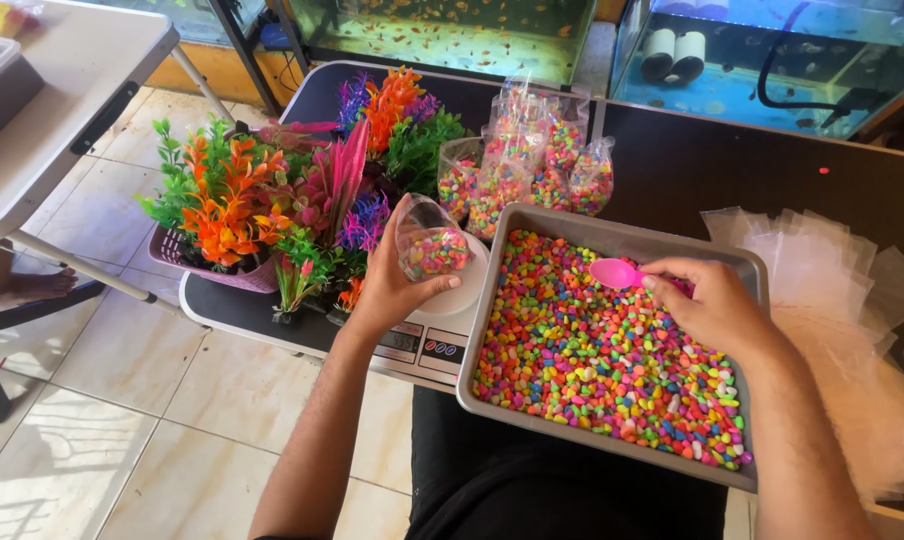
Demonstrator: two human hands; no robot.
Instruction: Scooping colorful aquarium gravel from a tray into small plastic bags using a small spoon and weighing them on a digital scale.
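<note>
My left hand (387, 290) holds a small clear plastic bag (430, 240) partly filled with multicoloured pebbles, resting it on a white digital scale (434, 330). My right hand (710, 305) grips a pink plastic spoon (617, 273) over a grey metal tray (612, 236) heaped with multicoloured pebbles (602, 360). The spoon's bowl points left, toward the bag, and sits just above the pebbles.
Several filled pebble bags (532, 160) stand behind the scale. Colourful plastic aquarium plants (282, 200) fill a pink basket at left. Empty clear bags (832, 270) lie at right on the dark table. Fish tanks (452, 35) line the back. A white folding table (62, 100) stands at far left.
</note>
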